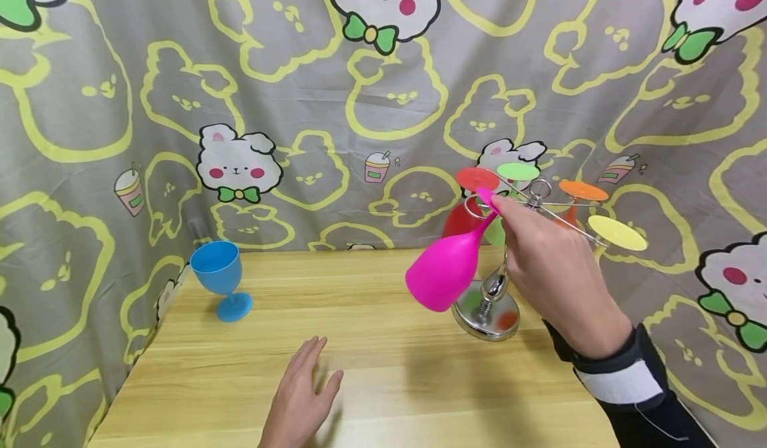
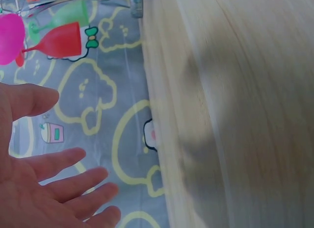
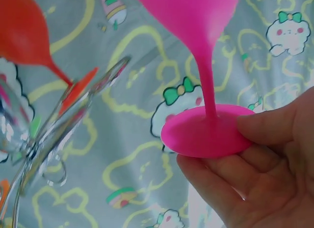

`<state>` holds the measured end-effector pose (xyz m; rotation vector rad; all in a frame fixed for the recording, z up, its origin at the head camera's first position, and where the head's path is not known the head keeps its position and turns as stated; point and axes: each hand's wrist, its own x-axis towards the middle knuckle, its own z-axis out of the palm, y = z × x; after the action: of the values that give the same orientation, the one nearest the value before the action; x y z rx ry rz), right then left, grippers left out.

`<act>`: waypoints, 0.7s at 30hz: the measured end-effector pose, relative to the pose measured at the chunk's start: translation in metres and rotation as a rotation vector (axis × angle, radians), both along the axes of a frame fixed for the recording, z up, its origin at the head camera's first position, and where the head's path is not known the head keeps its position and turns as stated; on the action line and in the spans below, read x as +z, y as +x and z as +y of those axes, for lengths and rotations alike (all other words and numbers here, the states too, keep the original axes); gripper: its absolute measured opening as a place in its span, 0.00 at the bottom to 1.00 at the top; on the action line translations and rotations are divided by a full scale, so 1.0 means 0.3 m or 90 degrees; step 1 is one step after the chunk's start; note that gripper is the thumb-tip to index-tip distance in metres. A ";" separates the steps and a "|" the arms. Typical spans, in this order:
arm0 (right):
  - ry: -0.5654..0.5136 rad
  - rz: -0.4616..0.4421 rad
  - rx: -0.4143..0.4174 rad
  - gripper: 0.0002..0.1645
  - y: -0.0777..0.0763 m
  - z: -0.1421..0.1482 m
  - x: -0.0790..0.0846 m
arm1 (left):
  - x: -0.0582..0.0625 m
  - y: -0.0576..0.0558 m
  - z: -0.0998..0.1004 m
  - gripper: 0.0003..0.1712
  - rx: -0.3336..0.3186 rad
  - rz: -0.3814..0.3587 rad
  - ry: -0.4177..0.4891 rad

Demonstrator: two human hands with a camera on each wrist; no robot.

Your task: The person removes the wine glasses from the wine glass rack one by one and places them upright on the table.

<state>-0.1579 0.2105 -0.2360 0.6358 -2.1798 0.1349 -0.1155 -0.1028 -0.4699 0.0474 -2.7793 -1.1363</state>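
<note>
My right hand pinches the round foot of a pink plastic goblet, which hangs bowl-down and tilted beside a metal goblet rack. In the right wrist view the thumb lies on one face of the pink foot and the fingers on the other. Red, green, orange and yellow goblets hang upside down from the rack's wire arms. Above the table, my left hand holds nothing, its fingers extended and thumb apart. A blue goblet stands upright at the far left.
The wooden table reaches back to a grey patterned curtain, which also runs along the left and right sides. The rack's wire arms spread outward above its round chrome base.
</note>
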 end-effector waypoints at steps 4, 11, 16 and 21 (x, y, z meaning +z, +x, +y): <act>-0.011 -0.032 0.030 0.24 0.021 -0.025 -0.034 | -0.008 -0.001 0.003 0.37 -0.016 0.028 0.030; -0.120 -0.186 0.103 0.17 0.014 -0.072 -0.182 | -0.014 0.002 0.007 0.34 -0.027 0.092 0.040; -0.234 -0.275 0.116 0.11 -0.024 -0.096 -0.341 | -0.008 0.000 0.012 0.34 -0.026 0.118 0.036; -0.392 -0.390 0.088 0.13 -0.043 -0.119 -0.484 | -0.005 0.001 0.015 0.35 -0.032 0.109 0.042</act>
<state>-0.1709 0.1749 -0.3812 0.4109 -2.4631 1.1543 -0.1153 -0.0983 -0.4714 -0.1092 -2.6078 -1.1833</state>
